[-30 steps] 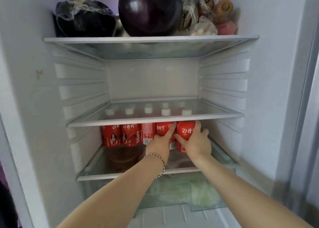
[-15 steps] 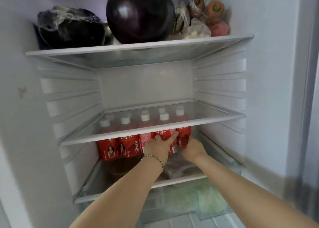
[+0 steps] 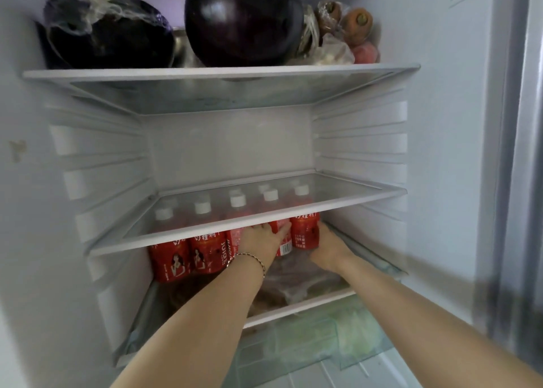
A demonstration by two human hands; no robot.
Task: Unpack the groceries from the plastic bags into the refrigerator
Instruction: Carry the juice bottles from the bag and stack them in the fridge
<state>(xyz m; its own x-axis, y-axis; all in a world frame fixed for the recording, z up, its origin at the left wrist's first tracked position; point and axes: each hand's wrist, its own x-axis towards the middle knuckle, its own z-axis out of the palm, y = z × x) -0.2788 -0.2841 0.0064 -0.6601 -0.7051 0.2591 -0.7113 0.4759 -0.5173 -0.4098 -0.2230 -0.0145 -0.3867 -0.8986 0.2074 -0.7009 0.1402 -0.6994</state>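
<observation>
Lower centre of frame, under glass shelf (image 3: pixel 176 234): row of red juice bottles (image 3: pixel 205 252) inside fridge. Right grip (image 3: pixel 329 249) curled round rightmost bottle (image 3: pixel 304 232). Left grip (image 3: pixel 261 240), fingers straight, presses neighbouring bottle (image 3: pixel 283 245). Eggplant (image 3: pixel 244 20) top centre.

Red-labelled bottles (image 3: pixel 205 252) with white caps, dark purple eggplant (image 3: pixel 242 20), orange carrot (image 3: pixel 357 24).
</observation>
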